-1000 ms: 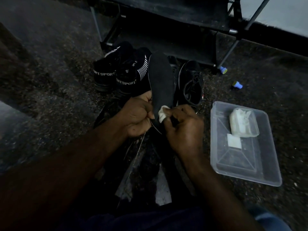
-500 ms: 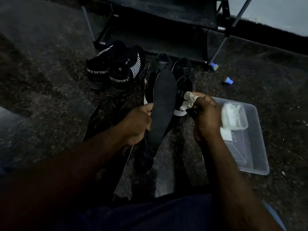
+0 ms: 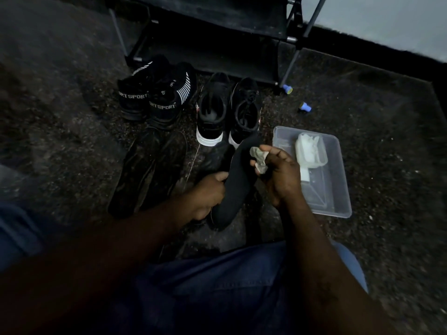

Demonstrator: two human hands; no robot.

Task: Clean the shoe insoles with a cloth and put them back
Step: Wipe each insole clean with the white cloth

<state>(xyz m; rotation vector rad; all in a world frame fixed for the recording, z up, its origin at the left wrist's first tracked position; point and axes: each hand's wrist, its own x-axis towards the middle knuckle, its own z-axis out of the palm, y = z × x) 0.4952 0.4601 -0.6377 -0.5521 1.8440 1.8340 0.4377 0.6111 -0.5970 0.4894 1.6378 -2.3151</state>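
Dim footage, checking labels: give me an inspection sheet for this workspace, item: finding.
Surface: dark speckled floor, dimly lit.
Job's things: black insole and crumpled cloth; white-soled shoes just beyond.
Clutter: striped sport shoes, two dark flat pieces like insoles, clear tray holding a white wad, two small blue pieces.
Hands: left hand grips the insole; right hand pinches the cloth at its edge.
Cables: nothing seen.
Surroundings: black shoe rack, pale wall.

Light was dim and cool, palest on the wall (image 3: 387,18) at the upper right. The shoe rack (image 3: 217,18) lay in near-black shadow; the insole (image 3: 234,189) barely separated from the floor (image 3: 391,153). Only the cloth (image 3: 259,158) showed bright. Edges were smeared and bent.
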